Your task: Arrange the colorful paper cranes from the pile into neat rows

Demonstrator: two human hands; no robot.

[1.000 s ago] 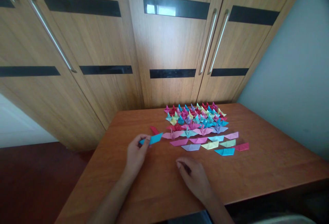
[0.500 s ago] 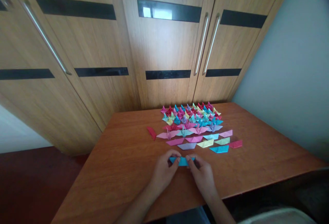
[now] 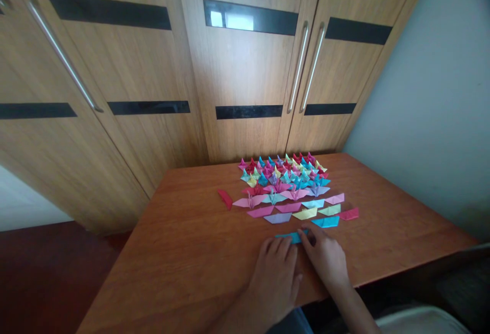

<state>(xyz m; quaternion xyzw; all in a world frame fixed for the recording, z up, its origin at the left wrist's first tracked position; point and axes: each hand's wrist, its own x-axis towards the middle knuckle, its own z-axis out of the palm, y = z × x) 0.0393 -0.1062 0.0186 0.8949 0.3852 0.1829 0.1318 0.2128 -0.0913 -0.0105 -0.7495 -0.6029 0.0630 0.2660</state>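
A blue folded paper strip [image 3: 293, 237] lies on the table, partly covered by my fingers. My left hand [image 3: 274, 267] is palm down with its fingers stretched out, the fingertips along the strip's near edge. At the right end of the strip, my right hand [image 3: 324, 253] pinches the paper between thumb and fingers. Just beyond are several folded paper strips in rows, among them a bright blue one [image 3: 325, 221], a yellow one [image 3: 305, 214] and a lilac one [image 3: 278, 218].
Many colourful origami cranes [image 3: 283, 175] stand in rows toward the back of the wooden table [image 3: 184, 242]. A red folded strip [image 3: 225, 199] lies apart on the left. Behind the table rises a wooden wardrobe [image 3: 245, 68], with a pale wall [image 3: 432, 119] at right.
The blue strip has moved from between both hands onto the table, a little right and away from me. My left hand has released its pinch and flattened over it; my right hand moved right.
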